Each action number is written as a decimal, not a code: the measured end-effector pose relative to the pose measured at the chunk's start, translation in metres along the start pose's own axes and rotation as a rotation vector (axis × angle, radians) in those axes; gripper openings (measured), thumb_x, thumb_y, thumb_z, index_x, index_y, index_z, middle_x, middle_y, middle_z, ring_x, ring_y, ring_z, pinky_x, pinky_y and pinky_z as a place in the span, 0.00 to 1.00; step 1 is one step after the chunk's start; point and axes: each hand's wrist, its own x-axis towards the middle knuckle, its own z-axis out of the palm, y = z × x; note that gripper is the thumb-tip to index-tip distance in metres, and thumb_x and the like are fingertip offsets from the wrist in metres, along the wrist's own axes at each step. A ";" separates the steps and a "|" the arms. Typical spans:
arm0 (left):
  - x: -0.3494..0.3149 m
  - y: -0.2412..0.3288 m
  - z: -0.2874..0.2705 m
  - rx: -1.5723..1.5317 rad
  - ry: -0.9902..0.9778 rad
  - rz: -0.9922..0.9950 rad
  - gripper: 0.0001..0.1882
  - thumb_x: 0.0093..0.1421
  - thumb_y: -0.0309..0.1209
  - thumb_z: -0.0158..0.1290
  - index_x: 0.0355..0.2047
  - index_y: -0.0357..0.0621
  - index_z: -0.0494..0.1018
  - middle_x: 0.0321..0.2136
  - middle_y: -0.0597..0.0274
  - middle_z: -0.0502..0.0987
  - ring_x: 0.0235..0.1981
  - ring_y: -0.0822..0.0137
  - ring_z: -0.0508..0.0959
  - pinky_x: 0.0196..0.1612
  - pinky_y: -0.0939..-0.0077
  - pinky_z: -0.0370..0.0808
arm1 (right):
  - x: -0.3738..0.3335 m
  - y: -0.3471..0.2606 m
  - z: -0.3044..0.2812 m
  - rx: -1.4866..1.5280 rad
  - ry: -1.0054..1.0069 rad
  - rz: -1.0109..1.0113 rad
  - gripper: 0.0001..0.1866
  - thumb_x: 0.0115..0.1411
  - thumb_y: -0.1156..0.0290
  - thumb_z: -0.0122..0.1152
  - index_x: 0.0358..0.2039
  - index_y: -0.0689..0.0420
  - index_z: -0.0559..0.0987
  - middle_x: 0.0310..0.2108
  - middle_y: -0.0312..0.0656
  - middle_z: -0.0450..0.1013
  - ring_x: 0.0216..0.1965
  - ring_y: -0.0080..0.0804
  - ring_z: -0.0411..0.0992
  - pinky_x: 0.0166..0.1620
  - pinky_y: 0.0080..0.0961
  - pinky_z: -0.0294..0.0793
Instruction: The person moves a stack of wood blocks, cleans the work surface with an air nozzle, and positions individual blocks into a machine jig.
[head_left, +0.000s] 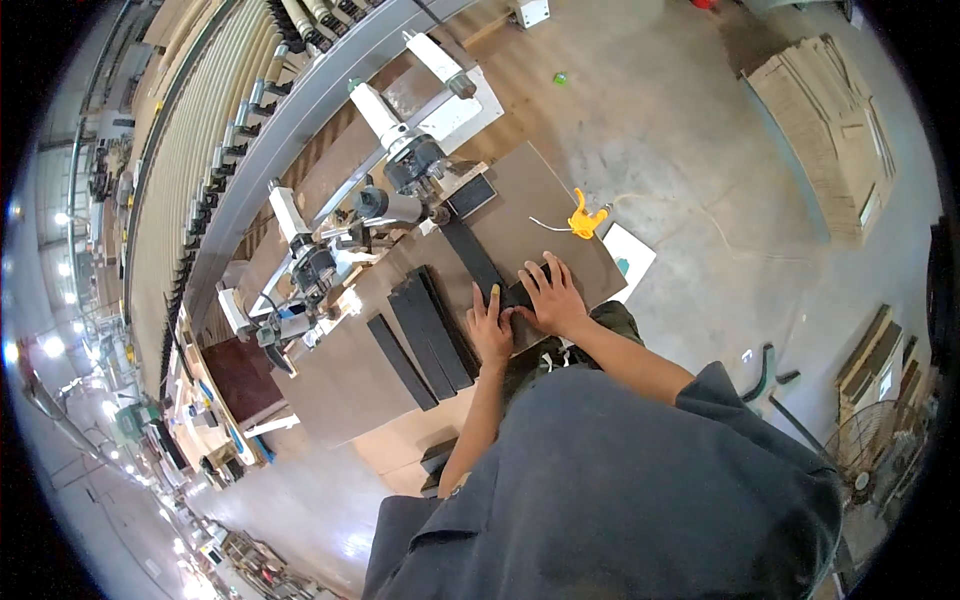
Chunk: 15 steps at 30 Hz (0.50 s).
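A long black strip (470,250) lies on the brown tabletop (350,400), its far end reaching under a drill-like machine head (415,160). At its near end rests my left hand (490,328), fingers stretched out along it. My right hand (552,300) lies spread on a short dark piece (522,290) just right of the strip; the thumbs nearly meet. Left of my hands, several black strips (425,335) lie side by side, with one narrower strip (400,362) slightly apart. What is under my palms is hidden.
A second machine head (312,268) stands at the table's far left. An orange air gun (585,215) sits by the right edge near a white sheet (628,262). Flattened cardboard (825,140) is stacked on the floor at right, with a fan (870,460) nearer me.
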 end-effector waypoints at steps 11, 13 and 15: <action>0.115 -0.019 -0.074 0.378 -0.249 0.444 0.40 0.67 0.21 0.59 0.79 0.52 0.70 0.77 0.52 0.71 0.76 0.43 0.71 0.73 0.43 0.72 | 0.000 -0.004 -0.025 0.223 -0.064 0.097 0.39 0.66 0.49 0.70 0.73 0.54 0.75 0.75 0.49 0.67 0.82 0.63 0.55 0.84 0.62 0.55; 0.151 -0.029 -0.076 0.389 -0.274 0.580 0.41 0.64 0.20 0.59 0.78 0.54 0.71 0.77 0.56 0.71 0.79 0.47 0.69 0.76 0.46 0.72 | 0.000 -0.003 -0.021 0.243 -0.039 0.099 0.39 0.66 0.49 0.69 0.73 0.54 0.75 0.75 0.49 0.66 0.83 0.60 0.54 0.84 0.61 0.55; 0.173 -0.038 -0.074 0.394 -0.456 0.775 0.38 0.65 0.23 0.60 0.77 0.55 0.72 0.77 0.58 0.70 0.80 0.50 0.68 0.80 0.51 0.70 | 0.000 -0.004 -0.015 0.246 -0.023 0.108 0.39 0.65 0.50 0.69 0.73 0.53 0.75 0.74 0.48 0.68 0.82 0.59 0.56 0.84 0.61 0.57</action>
